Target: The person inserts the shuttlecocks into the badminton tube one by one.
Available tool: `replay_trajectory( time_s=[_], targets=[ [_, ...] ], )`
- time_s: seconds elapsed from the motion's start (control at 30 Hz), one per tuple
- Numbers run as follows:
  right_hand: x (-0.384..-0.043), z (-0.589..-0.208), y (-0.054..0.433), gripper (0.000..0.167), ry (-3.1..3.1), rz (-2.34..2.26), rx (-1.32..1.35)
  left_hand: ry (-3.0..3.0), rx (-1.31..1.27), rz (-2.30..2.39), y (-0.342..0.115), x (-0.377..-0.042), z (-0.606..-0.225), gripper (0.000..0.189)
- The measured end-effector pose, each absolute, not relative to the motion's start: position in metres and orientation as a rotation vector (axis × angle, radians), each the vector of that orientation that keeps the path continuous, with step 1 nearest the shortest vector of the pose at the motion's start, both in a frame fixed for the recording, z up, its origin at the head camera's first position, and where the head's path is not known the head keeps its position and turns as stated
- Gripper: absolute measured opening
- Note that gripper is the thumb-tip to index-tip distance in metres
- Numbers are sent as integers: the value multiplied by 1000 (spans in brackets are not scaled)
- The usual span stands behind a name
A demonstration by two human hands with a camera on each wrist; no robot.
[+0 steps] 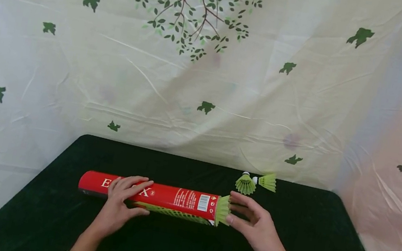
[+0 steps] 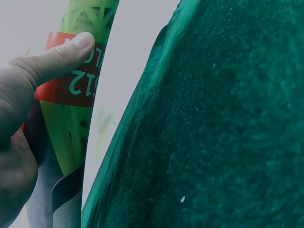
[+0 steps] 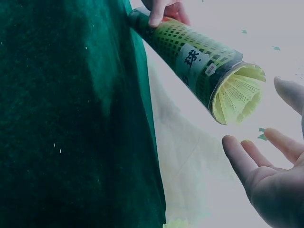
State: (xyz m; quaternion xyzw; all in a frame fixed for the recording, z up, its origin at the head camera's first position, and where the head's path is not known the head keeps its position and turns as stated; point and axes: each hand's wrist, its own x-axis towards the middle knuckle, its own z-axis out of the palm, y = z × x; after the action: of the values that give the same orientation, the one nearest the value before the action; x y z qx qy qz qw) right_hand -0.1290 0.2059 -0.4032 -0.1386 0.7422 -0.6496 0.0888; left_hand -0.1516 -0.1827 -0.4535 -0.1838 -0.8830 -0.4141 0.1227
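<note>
A red shuttlecock tube (image 1: 183, 197) with a see-through lower side lies crosswise over the dark table. My left hand (image 1: 120, 200) grips it left of its middle, fingers over the top; in the left wrist view the thumb (image 2: 64, 59) presses its printed side. Out of the tube's right end pokes the yellow-green skirt of a shuttlecock (image 1: 223, 210). My right hand (image 1: 261, 231) is around that end, thumb and fingers spread. Seen from the right wrist, these fingers (image 3: 235, 154) stand apart from the shuttlecock skirt (image 3: 240, 92), with nothing held. More yellow-green shows through the tube's side.
Two loose yellow-green shuttlecocks, one upright-looking (image 1: 245, 184) and one on its side (image 1: 268, 182), sit at the table's back edge, behind my right hand. Dark green cloth covers the table (image 1: 173, 248). A pale curtain (image 1: 174, 95) with leaf prints hangs close behind it.
</note>
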Motion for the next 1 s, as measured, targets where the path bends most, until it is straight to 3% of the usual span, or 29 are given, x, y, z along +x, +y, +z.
replay_trajectory(
  time_s=[1.0],
  targets=[
    [-130,-404,179,59,2178,-1997,-318,-2567,-554,-1219,-186,-160,-453,81]
  ],
)
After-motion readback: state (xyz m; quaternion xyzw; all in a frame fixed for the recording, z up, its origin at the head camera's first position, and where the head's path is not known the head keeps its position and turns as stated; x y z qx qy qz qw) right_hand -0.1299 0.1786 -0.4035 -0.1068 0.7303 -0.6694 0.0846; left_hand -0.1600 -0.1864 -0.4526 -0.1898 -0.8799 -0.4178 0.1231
